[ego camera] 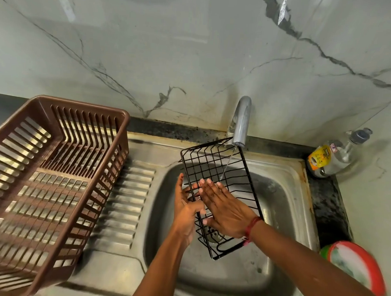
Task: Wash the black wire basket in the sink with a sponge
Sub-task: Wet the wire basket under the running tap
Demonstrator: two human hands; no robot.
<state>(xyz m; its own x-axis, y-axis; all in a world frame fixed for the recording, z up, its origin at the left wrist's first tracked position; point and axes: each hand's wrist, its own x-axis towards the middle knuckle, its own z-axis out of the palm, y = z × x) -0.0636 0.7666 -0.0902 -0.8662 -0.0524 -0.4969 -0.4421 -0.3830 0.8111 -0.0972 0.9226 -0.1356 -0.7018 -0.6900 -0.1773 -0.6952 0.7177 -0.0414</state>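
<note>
**Rinsing under way, no sponge in sight**

Left hand (185, 206) at frame centre clasped on the left edge of the black wire basket (219, 194), fingers hooked through the wires; a firm grip by the look of it. Right hand (225, 210) laid flat and open across the basket's grid, fingers spread, rubbing or steadying rather than grasping anything. Red thread on that wrist.

Basket held tilted above the sink (289, 198), upper end just under the tap (241, 120), lower end over the drain. Thin stream of water running from the tap onto the wires near the fingertips.

Judging by this: wetting or rinsing in progress, done with bare hands. No suds visible on the wires, so hard to say whether scrubbing is finished or not yet begun.

Further out: brown plastic rack (45, 185) empty on the draining board at left; soap bottle (334, 155) lying on the bench at right; red-rimmed tub (356, 267) at lower right, contents unclear.
</note>
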